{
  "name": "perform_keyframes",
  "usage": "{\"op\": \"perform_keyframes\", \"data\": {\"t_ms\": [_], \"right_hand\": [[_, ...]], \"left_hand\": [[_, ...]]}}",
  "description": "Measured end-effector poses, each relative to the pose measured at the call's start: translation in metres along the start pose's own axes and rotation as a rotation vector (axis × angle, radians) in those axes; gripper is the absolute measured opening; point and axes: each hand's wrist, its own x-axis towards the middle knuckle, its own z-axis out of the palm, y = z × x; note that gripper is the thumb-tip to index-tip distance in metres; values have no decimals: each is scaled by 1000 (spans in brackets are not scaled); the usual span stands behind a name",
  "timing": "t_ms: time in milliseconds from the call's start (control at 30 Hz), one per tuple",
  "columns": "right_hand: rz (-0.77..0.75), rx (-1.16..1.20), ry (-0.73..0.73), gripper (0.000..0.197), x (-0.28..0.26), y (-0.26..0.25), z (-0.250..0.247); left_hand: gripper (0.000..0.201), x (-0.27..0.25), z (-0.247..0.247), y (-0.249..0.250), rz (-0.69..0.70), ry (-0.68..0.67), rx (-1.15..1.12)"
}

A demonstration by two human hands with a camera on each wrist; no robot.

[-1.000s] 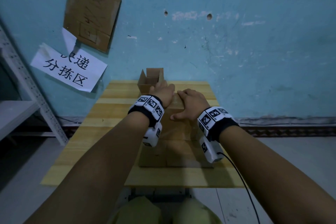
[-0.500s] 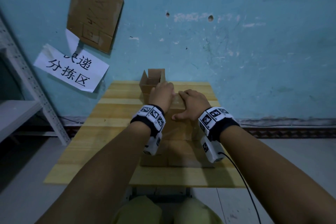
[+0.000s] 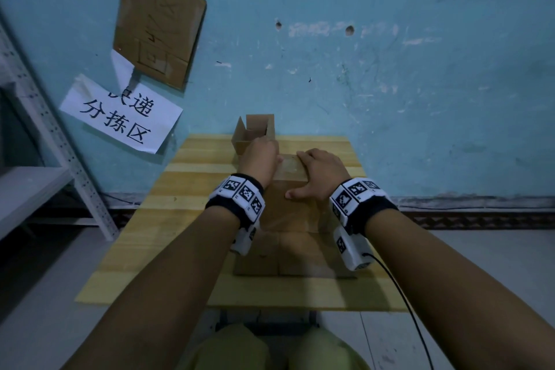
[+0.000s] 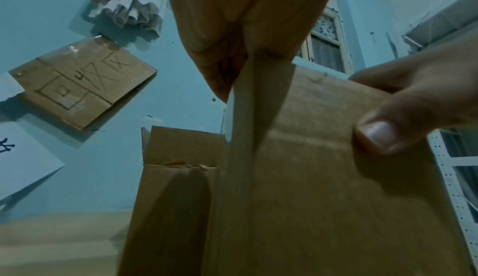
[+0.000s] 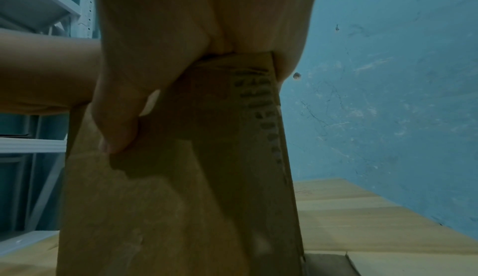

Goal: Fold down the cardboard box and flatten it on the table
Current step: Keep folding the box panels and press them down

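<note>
A cardboard box (image 3: 288,219) is seen lying lengthwise along the middle of the wooden table (image 3: 168,219), its near end stopping short of the table's front edge. The left hand (image 3: 258,159) is placed at the box's far left edge; in the left wrist view its fingers (image 4: 220,59) are curled over a raised cardboard edge. The right hand (image 3: 321,174) is laid on the box's top panel toward the far right, with the thumb (image 3: 297,193) stretched across the panel and the fingers wrapped over the far edge. A second, smaller open box (image 3: 255,132) is seen standing upright at the table's far edge, just beyond the left hand and against the blue wall (image 3: 390,84). Bare table strips are left on both sides of the box, the wider one on the left. A metal shelf (image 3: 36,177) is set off to the left, apart from the table.
</note>
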Motion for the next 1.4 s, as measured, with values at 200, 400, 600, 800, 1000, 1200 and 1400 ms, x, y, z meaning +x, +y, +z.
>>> {"op": "perform_keyframes", "data": {"t_ms": [200, 400, 600, 800, 1000, 1200, 1400], "right_hand": [[-8, 3, 8, 101, 1, 1, 1], [-15, 6, 12, 98, 0, 1, 1], [-28, 17, 35, 85, 0, 1, 3], [-23, 30, 29, 88, 1, 3, 3], [-13, 22, 34, 92, 0, 1, 4], [-7, 46, 38, 87, -2, 0, 3], [-2, 69, 45, 87, -2, -1, 3]], "left_hand": [[13, 1, -2, -9, 7, -107, -119], [19, -1, -5, -5, 141, -114, -153], [23, -6, -7, 0, 336, -177, -49], [15, -5, -19, 15, 157, -236, -88], [12, -12, -22, 28, 147, -243, 100], [19, -19, -18, 39, 146, -202, 188], [22, -19, -17, 44, 174, -201, 277]]}}
